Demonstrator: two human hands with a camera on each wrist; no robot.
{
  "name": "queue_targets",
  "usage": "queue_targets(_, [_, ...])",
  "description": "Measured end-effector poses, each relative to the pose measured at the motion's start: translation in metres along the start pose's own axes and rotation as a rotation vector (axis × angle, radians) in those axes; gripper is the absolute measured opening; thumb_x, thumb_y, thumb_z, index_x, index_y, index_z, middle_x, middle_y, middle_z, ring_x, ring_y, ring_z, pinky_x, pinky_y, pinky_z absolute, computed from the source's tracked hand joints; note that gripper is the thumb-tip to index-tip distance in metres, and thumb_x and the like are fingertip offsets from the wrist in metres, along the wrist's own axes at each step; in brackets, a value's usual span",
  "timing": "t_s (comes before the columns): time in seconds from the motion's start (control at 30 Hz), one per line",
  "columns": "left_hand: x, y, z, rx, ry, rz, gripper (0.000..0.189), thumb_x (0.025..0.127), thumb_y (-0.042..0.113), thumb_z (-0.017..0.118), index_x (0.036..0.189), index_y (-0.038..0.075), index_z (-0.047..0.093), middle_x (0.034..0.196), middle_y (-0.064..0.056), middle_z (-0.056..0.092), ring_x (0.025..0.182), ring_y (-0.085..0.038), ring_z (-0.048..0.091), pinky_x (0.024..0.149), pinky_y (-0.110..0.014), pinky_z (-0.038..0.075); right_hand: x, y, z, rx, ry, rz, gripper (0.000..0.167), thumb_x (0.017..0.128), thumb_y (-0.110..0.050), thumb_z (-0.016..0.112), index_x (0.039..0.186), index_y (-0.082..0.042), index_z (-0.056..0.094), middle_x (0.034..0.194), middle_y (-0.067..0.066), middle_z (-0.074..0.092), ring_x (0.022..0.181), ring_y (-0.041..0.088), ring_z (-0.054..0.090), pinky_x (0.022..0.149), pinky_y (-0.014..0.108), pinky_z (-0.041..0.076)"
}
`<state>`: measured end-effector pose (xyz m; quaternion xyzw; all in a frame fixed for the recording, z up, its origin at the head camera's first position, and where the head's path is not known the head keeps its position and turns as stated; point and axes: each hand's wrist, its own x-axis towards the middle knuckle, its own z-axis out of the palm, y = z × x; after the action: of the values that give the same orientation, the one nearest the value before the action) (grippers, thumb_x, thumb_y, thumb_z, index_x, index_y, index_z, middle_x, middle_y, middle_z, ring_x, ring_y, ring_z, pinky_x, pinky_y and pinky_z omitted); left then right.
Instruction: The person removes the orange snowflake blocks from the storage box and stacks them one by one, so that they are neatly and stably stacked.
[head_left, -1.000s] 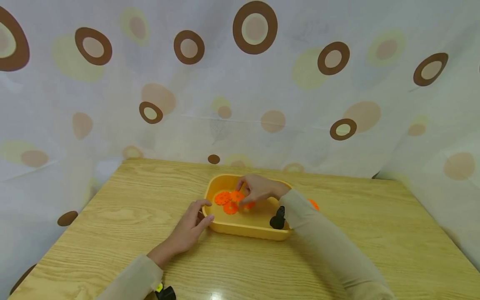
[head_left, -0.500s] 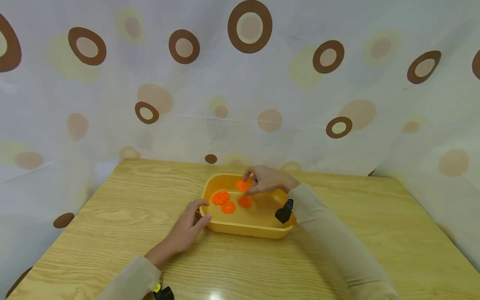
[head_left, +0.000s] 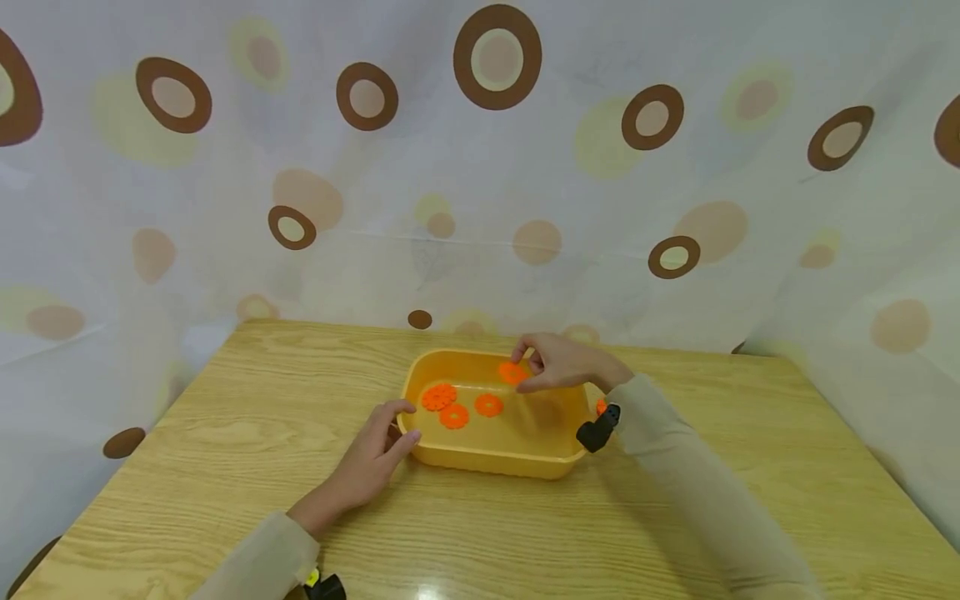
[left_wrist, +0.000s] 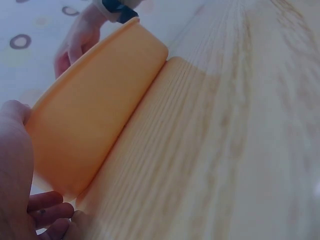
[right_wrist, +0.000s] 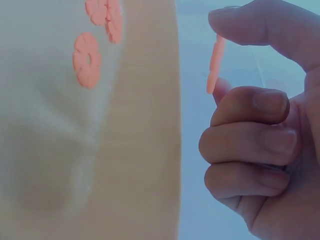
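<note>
The person's right hand (head_left: pixel 566 362) pinched a flat, bright orange, notched disc with a round central hole (head_left: pixel 512 372) between thumb and forefinger, the other fingers folded toward the palm. The pinched disc was raised by the far rim of the yellow-orange rectangular plastic tub (head_left: pixel 495 461), right of its middle. A second earlier the right hand had been reaching down inside the tub among the discs; half a second earlier it held its disc farther left along the tub's far side.

The left hand (head_left: pixel 371 454) had stayed at the tub's left end, its thumb and forefinger bent onto the rim, gripping it, and its other fingers curled low outside the wall.

Inside the tub, toward its left end, lay overlapping orange discs (head_left: pixel 438 397), a single orange disc (head_left: pixel 453 416) just beside them, and another loose orange disc (head_left: pixel 488 405) nearer the tub's middle. Just outside the tub's right end, a partly hidden orange piece (head_left: pixel 602 406), covered half a second before, showed again above the black wrist device (head_left: pixel 597 431). The tub stood on the wood-grain worktop (head_left: pixel 525 533).
</note>
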<state>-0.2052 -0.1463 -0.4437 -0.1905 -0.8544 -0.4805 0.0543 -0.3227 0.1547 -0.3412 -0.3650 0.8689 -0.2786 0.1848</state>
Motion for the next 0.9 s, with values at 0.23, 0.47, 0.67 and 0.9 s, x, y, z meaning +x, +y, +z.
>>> queue_targets(0.23, [-0.001,0.001,0.0,-0.022,-0.003,-0.014,0.031,0.1,0.019,0.053,0.128,0.007,0.046,0.105,-0.008,0.048,0.08,-0.014,0.046,0.07,-0.024,0.043,-0.02,0.01,-0.006,-0.01,0.045,0.005,0.035,0.087,-0.015,0.07,0.113,0.001,0.052,0.058,-0.005,0.033,0.05,0.008,0.029,0.058,0.024,0.035])
queue_targets(0.47, [-0.002,0.001,-0.001,-0.011,-0.008,-0.016,0.031,0.1,0.022,0.052,0.127,0.008,0.046,0.105,-0.008,0.048,0.08,-0.014,0.047,0.071,-0.024,0.044,-0.032,0.021,-0.005,-0.005,0.084,0.003,0.035,0.088,-0.015,0.069,0.112,0.003,0.052,0.058,-0.005,0.033,0.047,0.004,0.026,0.056,0.022,0.035])
queue_targets(0.67, [-0.001,0.002,-0.001,-0.014,-0.001,-0.008,0.031,0.1,0.022,0.052,0.127,0.008,0.047,0.106,-0.008,0.048,0.081,-0.014,0.047,0.071,-0.023,0.043,-0.045,0.03,-0.005,0.034,0.128,0.04,0.035,0.088,-0.015,0.069,0.111,0.004,0.05,0.057,-0.005,0.033,0.047,0.003,0.025,0.056,0.022,0.034])
queue_targets(0.9, [-0.001,0.003,-0.001,-0.025,-0.001,-0.007,0.03,0.1,0.021,0.052,0.127,0.008,0.047,0.108,-0.011,0.048,0.082,-0.014,0.046,0.071,-0.024,0.043,-0.06,0.039,-0.002,0.088,0.161,0.078,0.035,0.09,-0.014,0.066,0.113,0.005,0.048,0.057,-0.004,0.034,0.044,0.004,0.027,0.05,0.022,0.034])
